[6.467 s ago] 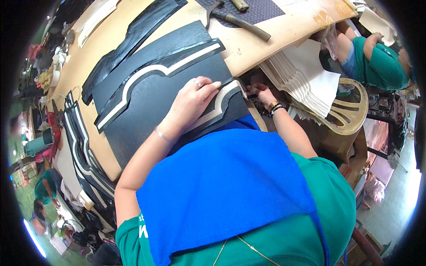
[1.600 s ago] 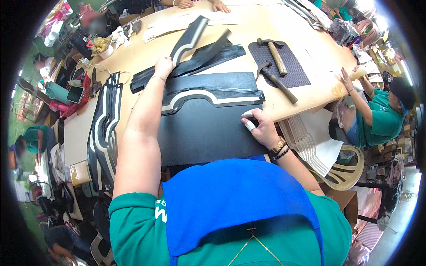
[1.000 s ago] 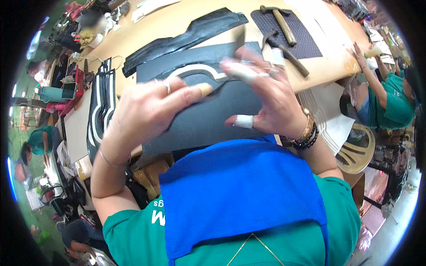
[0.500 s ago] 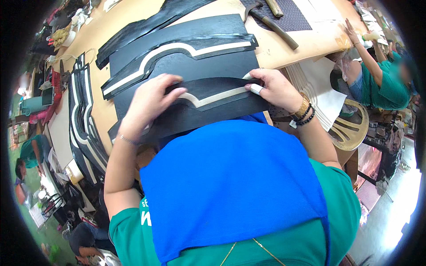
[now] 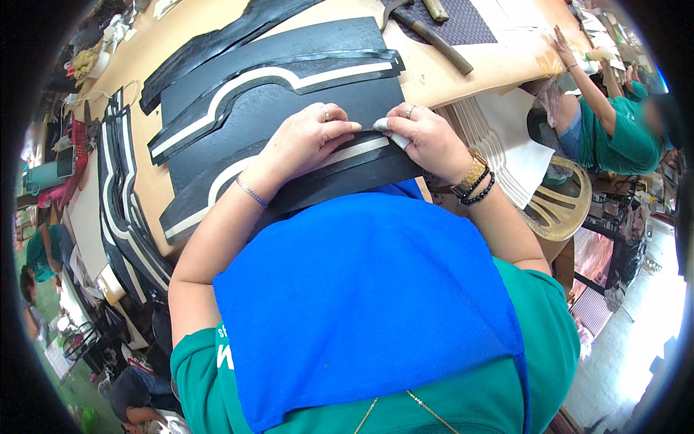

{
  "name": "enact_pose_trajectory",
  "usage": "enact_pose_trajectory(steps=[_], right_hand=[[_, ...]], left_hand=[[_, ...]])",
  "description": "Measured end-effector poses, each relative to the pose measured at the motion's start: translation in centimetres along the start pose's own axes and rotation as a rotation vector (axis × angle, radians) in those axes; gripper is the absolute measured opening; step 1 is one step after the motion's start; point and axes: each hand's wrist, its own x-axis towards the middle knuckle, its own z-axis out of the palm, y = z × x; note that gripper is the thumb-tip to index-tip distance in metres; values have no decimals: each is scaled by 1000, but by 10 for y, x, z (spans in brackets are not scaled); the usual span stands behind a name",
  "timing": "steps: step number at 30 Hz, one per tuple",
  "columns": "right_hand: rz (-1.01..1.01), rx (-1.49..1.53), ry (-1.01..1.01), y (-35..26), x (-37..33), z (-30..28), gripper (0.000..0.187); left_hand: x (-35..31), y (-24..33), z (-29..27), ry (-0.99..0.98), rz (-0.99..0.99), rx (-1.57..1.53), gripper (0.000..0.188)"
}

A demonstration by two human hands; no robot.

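Black board (image 5: 264, 123) and quilted mat (image 5: 463, 25) on tan table (image 5: 426, 83)

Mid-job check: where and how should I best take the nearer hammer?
Probably by its handle, near the free end, right hand coming from the near side. The handle slants toward the person's right and juts past the dark mat; the head points away. That hand now pinches the striped black piece.

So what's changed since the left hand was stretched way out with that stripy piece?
The striped piece has come toward the body, onto the black board. The left hand pinches its edge; the right hand has taken hold too. Another striped strip still lies farther back on the board.
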Motion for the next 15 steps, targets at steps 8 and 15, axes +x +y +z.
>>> enact_pose_trajectory(steps=[8, 15], right_hand=[[-137, -176, -44, 2, -6, 0, 24], [312, 112, 142, 20, -28, -8, 18]], left_hand=[[-5, -1, 2, -34, 77, 165, 30], [7, 6, 9, 35, 92, 136, 30]])
